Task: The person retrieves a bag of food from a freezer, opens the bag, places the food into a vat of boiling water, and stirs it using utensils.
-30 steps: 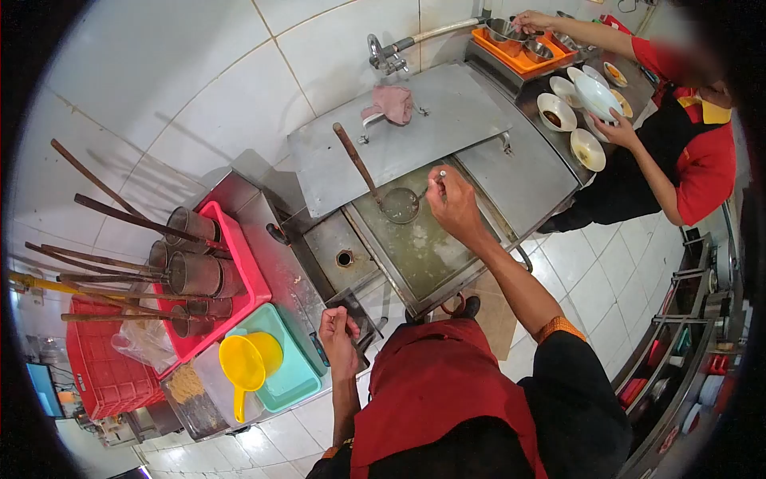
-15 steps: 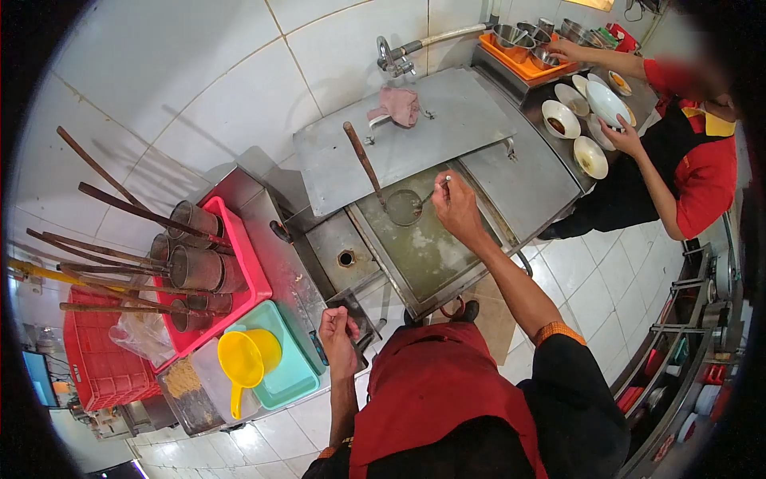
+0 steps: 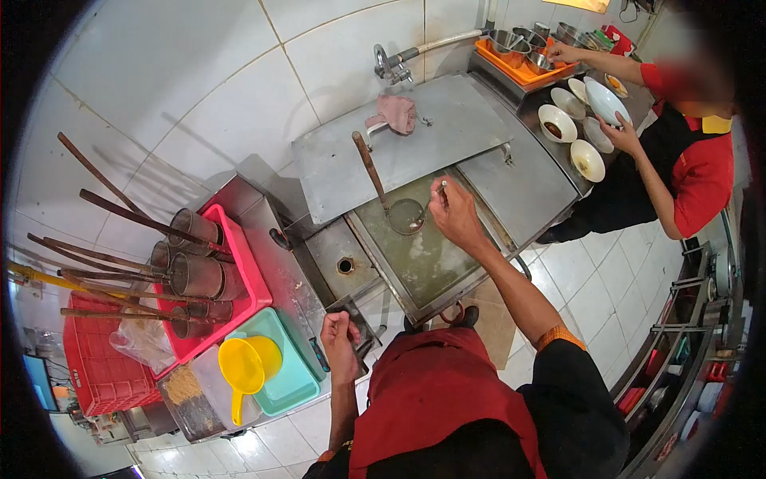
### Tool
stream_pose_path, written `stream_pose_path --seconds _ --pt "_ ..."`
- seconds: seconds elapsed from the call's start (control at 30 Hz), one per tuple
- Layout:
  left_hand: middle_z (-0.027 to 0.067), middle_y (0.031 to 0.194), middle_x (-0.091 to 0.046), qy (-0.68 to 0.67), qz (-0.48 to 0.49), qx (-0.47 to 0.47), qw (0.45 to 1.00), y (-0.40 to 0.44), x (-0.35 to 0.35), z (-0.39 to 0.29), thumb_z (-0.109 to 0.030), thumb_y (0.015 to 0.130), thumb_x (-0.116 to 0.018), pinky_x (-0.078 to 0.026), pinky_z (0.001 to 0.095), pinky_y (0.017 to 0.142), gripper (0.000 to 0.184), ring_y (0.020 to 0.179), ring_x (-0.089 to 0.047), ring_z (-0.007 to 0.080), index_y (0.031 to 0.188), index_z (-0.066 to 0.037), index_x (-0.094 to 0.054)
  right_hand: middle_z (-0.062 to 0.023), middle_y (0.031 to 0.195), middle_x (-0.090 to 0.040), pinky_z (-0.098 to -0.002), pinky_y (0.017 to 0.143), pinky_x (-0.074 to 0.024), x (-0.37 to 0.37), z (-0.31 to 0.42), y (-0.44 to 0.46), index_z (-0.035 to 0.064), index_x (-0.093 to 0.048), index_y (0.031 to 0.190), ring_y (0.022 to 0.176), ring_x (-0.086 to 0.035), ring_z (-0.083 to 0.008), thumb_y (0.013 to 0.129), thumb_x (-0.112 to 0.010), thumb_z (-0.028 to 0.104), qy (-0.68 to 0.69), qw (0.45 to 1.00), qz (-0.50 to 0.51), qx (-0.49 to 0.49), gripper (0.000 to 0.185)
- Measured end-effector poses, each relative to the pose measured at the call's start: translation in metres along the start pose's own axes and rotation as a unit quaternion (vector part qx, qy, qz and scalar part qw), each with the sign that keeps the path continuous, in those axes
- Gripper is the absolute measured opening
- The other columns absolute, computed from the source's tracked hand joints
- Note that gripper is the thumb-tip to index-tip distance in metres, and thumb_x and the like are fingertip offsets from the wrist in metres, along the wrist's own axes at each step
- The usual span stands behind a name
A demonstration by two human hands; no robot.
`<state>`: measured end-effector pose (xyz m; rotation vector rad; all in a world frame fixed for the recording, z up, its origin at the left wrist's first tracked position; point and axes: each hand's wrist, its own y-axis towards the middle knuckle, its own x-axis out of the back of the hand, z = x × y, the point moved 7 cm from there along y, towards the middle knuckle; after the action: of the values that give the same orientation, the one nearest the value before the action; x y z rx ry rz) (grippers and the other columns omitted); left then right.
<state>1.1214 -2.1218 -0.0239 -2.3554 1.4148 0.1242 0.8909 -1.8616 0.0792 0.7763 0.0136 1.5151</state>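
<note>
My right hand (image 3: pixel 456 212) is closed around a thin stick-like utensil (image 3: pixel 444 186) above the open cooking vat (image 3: pixel 431 267). Its lower end reaches down to a round mesh strainer (image 3: pixel 407 215), which sits in the cloudy liquid. The strainer's long wooden handle (image 3: pixel 369 168) leans up against the metal lid (image 3: pixel 343 180) behind the vat. My fingers hide the middle of the utensil, and its exact kind is unclear. My left hand (image 3: pixel 341 339) hangs by the counter edge, fingers curled in, with nothing visible in them.
Several wood-handled strainers (image 3: pixel 195 275) stand in a pink tub (image 3: pixel 259 291) on the left. Beside it, a yellow dipper (image 3: pixel 247 363) lies in a turquoise tray (image 3: pixel 299 387). A cloth (image 3: pixel 396 113) rests on the lid. At right, a co-worker holds a white bowl (image 3: pixel 606 101) near several others.
My right hand has shifted slightly left toward the strainer with the utensil. The strainer's handle stands a little more upright. My left hand remains curled in nearly the same place.
</note>
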Motion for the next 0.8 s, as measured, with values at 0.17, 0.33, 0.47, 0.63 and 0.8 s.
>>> stream_pose_path --seconds 0.17,0.33,0.47,0.63,0.8 --pt "0.0006 0.062 -0.051 0.003 0.012 -0.005 1.000 -0.001 -0.008 -0.006 -0.024 0.100 -0.057 -0.037 0.0248 0.049 0.019 0.053 -0.046 0.0092 0.089 -0.009 -0.057 -0.0130 0.072 -0.053 -0.0350 0.058 -0.0448 0.011 0.029 0.017 -0.0001 -0.053 0.096 0.059 -0.053 -0.0216 0.088 -0.058 0.004 0.037 0.999 0.012 -0.032 0.010" --pt "0.0005 0.060 -0.050 0.020 0.002 -0.001 1.000 0.002 -0.004 -0.002 -0.024 0.099 -0.058 -0.036 0.0245 0.048 0.019 0.052 -0.046 0.0094 0.088 -0.009 -0.057 -0.0050 0.070 -0.054 -0.0289 0.057 -0.0466 0.022 0.051 0.024 -0.0003 -0.054 0.096 0.061 -0.058 -0.0128 0.090 -0.056 0.003 0.034 0.999 0.020 0.019 0.007" --pt "0.0007 0.060 -0.050 0.015 -0.002 0.005 1.000 0.005 0.001 0.003 -0.023 0.099 -0.058 -0.036 0.0243 0.048 0.017 0.052 -0.046 0.0094 0.088 -0.010 -0.057 -0.0049 0.070 -0.054 -0.0278 0.056 -0.0465 0.020 0.049 0.023 -0.0004 -0.054 0.096 0.060 -0.058 -0.0119 0.091 -0.056 0.004 0.038 0.999 0.021 0.009 0.007" --pt "0.0013 0.060 -0.050 0.003 0.000 0.011 1.000 0.001 -0.004 -0.003 -0.021 0.100 -0.055 -0.037 0.0249 0.048 0.016 0.051 -0.046 0.0100 0.090 -0.009 -0.056 -0.0107 0.070 -0.051 -0.0321 0.056 -0.0440 0.025 0.056 0.019 0.0000 -0.054 0.094 0.057 -0.050 -0.0187 0.086 -0.057 0.002 0.057 0.998 0.019 0.002 0.009" --pt "0.0011 0.061 -0.048 0.005 0.017 0.006 1.000 0.001 -0.010 -0.006 -0.019 0.101 -0.054 -0.038 0.0256 0.048 0.014 0.052 -0.046 0.0102 0.093 -0.008 -0.055 -0.0123 0.073 -0.053 -0.0340 0.057 -0.0459 0.022 0.052 0.016 -0.0002 -0.055 0.094 0.058 -0.052 -0.0213 0.087 -0.057 0.004 0.024 0.999 0.044 0.001 0.009"
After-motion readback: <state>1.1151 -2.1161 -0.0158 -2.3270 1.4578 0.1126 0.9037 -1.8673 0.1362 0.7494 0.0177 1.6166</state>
